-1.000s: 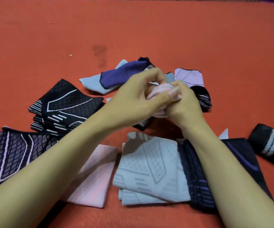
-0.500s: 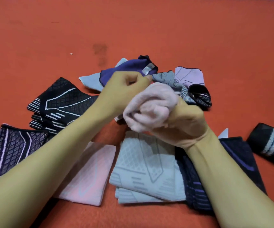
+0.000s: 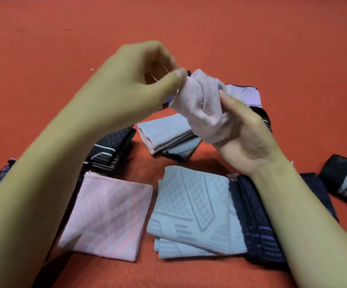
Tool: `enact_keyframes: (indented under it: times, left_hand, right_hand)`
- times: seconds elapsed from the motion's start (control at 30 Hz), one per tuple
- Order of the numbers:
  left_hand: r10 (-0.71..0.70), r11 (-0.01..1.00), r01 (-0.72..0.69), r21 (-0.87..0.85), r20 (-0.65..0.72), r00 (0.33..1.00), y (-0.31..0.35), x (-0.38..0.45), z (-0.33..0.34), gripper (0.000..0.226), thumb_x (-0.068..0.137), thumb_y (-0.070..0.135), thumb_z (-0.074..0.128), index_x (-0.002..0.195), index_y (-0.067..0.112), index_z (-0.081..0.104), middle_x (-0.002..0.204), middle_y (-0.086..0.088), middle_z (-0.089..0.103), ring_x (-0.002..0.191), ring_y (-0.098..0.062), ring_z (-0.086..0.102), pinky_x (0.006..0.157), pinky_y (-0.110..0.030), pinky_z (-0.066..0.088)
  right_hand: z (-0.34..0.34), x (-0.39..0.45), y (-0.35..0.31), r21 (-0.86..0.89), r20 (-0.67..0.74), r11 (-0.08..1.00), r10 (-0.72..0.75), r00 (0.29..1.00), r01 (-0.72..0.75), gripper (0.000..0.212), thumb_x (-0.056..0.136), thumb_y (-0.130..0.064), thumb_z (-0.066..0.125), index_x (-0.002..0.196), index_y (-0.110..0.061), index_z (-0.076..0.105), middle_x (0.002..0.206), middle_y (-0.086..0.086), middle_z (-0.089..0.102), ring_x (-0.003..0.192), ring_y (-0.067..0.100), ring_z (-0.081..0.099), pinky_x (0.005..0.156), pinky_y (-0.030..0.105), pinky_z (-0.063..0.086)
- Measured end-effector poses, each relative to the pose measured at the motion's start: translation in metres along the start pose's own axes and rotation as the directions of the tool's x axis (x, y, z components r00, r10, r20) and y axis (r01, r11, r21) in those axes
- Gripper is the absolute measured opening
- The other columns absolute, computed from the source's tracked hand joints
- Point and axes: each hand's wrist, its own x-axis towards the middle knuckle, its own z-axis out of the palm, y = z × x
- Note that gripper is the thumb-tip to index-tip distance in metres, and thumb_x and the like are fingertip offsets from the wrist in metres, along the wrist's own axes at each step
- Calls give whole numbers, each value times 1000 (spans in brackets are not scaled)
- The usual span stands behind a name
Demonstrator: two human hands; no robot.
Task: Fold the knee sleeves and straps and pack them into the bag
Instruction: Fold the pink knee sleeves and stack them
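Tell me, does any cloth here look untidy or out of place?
Only the bunched pink knit sleeve held between the left hand and right hand; it is crumpled, not flat like the folded pink square and folded grey patterned sleeve below.

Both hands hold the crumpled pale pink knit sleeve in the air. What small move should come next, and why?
Probably pull the crumpled pale pink knit sleeve flat between both hands. It is bunched over the right hand, and the left hand pinches one end. The folded pink sleeve and the folded grey sleeve already lie flat on the orange surface.
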Motion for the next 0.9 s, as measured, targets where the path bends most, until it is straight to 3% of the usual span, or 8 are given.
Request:
enact_keyframes:
  times: [0.13, 0.27, 0.37, 0.43, 0.5, 0.6, 0.7, 0.9]
  left_hand:
    - [-152, 988, 146, 48, 194, 969, -6, -1, -1, 45, 99, 60, 57, 96, 19, 76, 87, 3, 79, 83, -15, 76, 87, -46, 62]
    - [-168, 985, 155, 75, 208, 964, -18, 5, -3, 55, 95, 66, 61, 84, 14, 76, 74, -5, 74, 66, -24, 61, 68, -38, 50]
    - [-126, 988, 113, 103, 130, 984, -27, 5, -12, 44, 95, 54, 68, 84, 12, 72, 64, 0, 61, 53, -9, 41, 51, -24, 31]
    - [-108, 994, 107, 14, 72, 992, -31, 7, -22, 43, 96, 53, 69, 82, 13, 67, 65, 4, 65, 58, -9, 48, 56, -25, 37]
    - [-89, 986, 88, -141, -2, 996, -40, 10, -29, 41, 95, 54, 69, 78, 17, 63, 64, 8, 63, 64, -12, 51, 67, -31, 44]
    - [-157, 969, 136, -205, -91, 983, -53, 14, -40, 36, 94, 53, 67, 74, 24, 59, 59, 15, 54, 59, -9, 46, 64, -29, 48]
    - [-219, 949, 177, -262, -144, 965, -62, 15, -45, 39, 96, 49, 69, 68, 25, 58, 59, 10, 48, 55, -8, 44, 60, -23, 49]
    - [-216, 718, 170, -674, 16, 976, -75, 16, -34, 39, 102, 41, 60, 69, 23, 69, 64, 11, 46, 55, -4, 38, 50, -19, 31]
  right_hand:
    - [-4, 3, 4, -133, 37, 991, -8, 999, 13, 60, 99, -28, 58, 149, 2, 47, 157, 30, 38, 151, 40, 32, 125, 51, 13]
    - [-1, -1, 5, -212, 5, 977, -6, 1000, 7, 42, 105, -26, 54, 137, 1, 60, 137, 21, 63, 126, 27, 59, 108, 38, 42]
    - [3, -1, 4, -324, -126, 946, -53, 991, 9, 37, 99, -38, 59, 118, -8, 71, 106, 8, 75, 96, 18, 71, 84, 33, 55]
    - [1, 1, 2, -362, -231, 932, -118, 966, 27, 35, 98, -40, 62, 106, -7, 71, 93, 6, 75, 78, 16, 71, 71, 29, 56]
    - [-2, 1, -1, -352, -320, 934, -184, 929, 64, 29, 102, -34, 62, 99, -7, 71, 94, 4, 78, 82, 14, 75, 74, 28, 59]
    - [-2, 0, -3, -286, -367, 951, -224, 903, 119, 20, 102, -28, 62, 107, -11, 72, 99, 3, 80, 94, 15, 75, 80, 30, 60]
    - [-3, 1, -1, -290, -362, 950, -221, 905, 116, 16, 102, -25, 63, 101, -12, 72, 87, -3, 78, 80, 11, 72, 68, 26, 58]
    - [-9, 2, -4, -257, -330, 957, -221, 918, 138, 10, 101, -23, 63, 102, -20, 72, 94, -4, 75, 87, 14, 68, 83, 34, 52]
